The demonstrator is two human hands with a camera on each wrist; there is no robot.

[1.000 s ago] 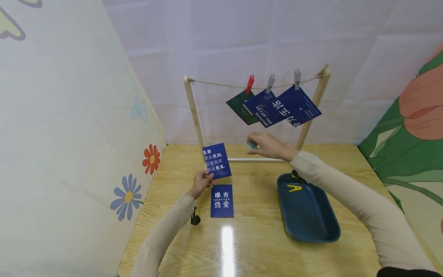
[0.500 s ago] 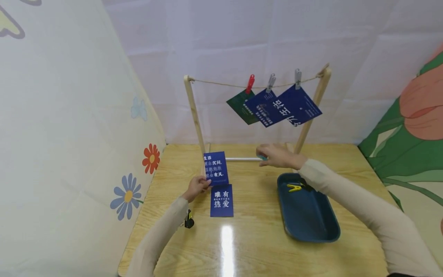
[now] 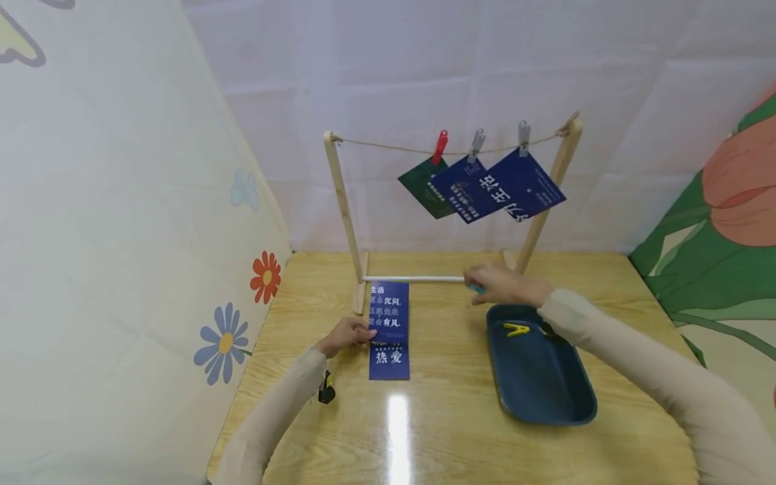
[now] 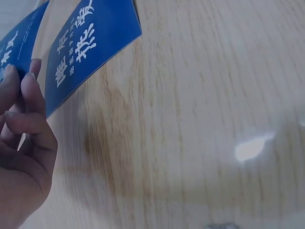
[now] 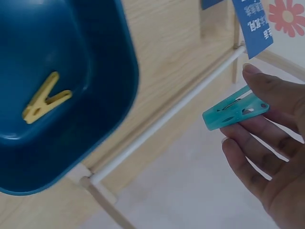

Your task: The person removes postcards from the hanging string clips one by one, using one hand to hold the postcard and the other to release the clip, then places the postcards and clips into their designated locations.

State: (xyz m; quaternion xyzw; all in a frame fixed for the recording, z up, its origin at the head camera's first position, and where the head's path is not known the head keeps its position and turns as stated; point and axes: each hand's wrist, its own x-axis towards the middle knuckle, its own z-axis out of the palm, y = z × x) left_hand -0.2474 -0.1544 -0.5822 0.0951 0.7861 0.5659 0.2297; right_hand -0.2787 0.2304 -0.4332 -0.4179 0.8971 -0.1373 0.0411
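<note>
My left hand pinches the lower left edge of a blue card with white lettering. That card overlaps the top of a second blue card lying on the table; the left wrist view shows the held card raised beside the lying card. My right hand holds a teal clothespin between thumb and fingers, near the stand's white crossbar and above the tray's far end. Inside the dark blue tray lies a yellow clothespin.
A wooden stand carries a string. From it hang a green card on a red clothespin, and two blue cards on grey clothespins. A white crossbar joins the stand's legs. A patterned wall hanging borders the left.
My left hand has brought the blue card down toward me, over the top of the lying card. My right hand has moved right and lower with the teal clothespin, toward the tray.
</note>
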